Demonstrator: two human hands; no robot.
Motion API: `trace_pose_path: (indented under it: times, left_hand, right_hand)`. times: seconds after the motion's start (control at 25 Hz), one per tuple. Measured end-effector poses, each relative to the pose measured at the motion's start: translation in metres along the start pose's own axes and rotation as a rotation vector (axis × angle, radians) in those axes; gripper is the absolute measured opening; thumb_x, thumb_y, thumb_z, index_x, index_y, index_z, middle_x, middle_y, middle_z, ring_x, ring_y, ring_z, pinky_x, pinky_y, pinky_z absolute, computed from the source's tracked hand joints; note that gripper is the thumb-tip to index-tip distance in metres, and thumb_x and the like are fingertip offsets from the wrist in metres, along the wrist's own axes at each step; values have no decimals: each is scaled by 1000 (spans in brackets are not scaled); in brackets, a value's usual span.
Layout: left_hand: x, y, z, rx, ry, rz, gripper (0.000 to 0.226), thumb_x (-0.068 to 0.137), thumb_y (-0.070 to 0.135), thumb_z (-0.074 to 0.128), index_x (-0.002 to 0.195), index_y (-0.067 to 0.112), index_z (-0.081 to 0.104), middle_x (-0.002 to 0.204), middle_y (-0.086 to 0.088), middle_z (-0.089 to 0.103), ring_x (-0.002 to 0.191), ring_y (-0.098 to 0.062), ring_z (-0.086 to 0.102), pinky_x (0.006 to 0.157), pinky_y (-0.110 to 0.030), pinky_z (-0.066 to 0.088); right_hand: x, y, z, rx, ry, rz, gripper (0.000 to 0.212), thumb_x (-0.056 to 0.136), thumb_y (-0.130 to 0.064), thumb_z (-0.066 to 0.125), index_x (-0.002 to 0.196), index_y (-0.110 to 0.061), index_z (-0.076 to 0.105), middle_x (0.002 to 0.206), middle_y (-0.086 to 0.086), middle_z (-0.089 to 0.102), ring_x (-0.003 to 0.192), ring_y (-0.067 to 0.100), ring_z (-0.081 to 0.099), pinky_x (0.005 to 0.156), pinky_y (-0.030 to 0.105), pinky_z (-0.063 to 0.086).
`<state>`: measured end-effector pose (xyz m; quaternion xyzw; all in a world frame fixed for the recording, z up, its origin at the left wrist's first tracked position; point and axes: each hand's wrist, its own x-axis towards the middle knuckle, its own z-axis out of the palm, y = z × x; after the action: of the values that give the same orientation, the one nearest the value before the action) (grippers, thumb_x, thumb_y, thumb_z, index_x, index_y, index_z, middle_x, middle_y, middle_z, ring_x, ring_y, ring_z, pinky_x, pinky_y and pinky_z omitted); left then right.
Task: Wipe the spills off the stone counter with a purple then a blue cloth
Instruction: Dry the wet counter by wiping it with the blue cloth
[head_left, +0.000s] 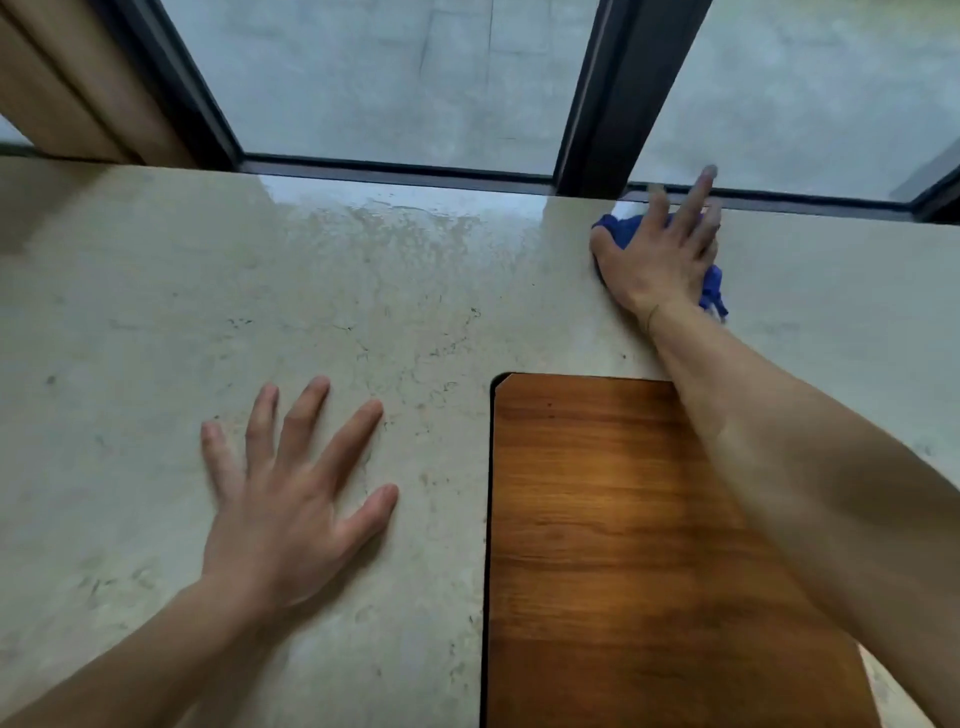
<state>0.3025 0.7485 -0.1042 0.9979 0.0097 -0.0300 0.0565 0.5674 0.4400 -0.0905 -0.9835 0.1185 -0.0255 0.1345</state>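
At window edge: right hand (657, 254) flat on bunched blue cloth (621, 228) | left hand (291, 499) splayed, empty, on counter (156, 312)

Far back on the pale stone desk (156, 312), right beside the dark-framed window (587, 104): a crumpled blue cloth (621, 226), under the right hand (657, 260). Nearer, left of the brown wooden board (623, 545) set into the desk: the left hand (291, 493), flat on the stone. Across the board: the right arm. Between the hands, by the window: a wet patch (395, 218).
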Motion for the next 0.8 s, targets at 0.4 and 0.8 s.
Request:
trace_pose_path:
  times: [0.4,0.8]
  left_hand:
    - [7,1,-5,6,-65,-43,77,81,83,19,152,54,11,166,2,4,153,-33,-6,114,-75,-4]
    - [9,-3,-7,-50,-66,-2,72,85,82,22,151,53,14,165,1,6,153,-39,-3,111,-77,-6]
  right_hand:
    - [-20,-76,20,-43,-75,-324,67,86,-61,30,134,-17,49,147,3,42,141,31,26,116,53,22]
    - [-289,22,-9,-52,-55,-181,64,91,-54,32,148,-27,40,162,-3,28,152,27,11,118,58,15]
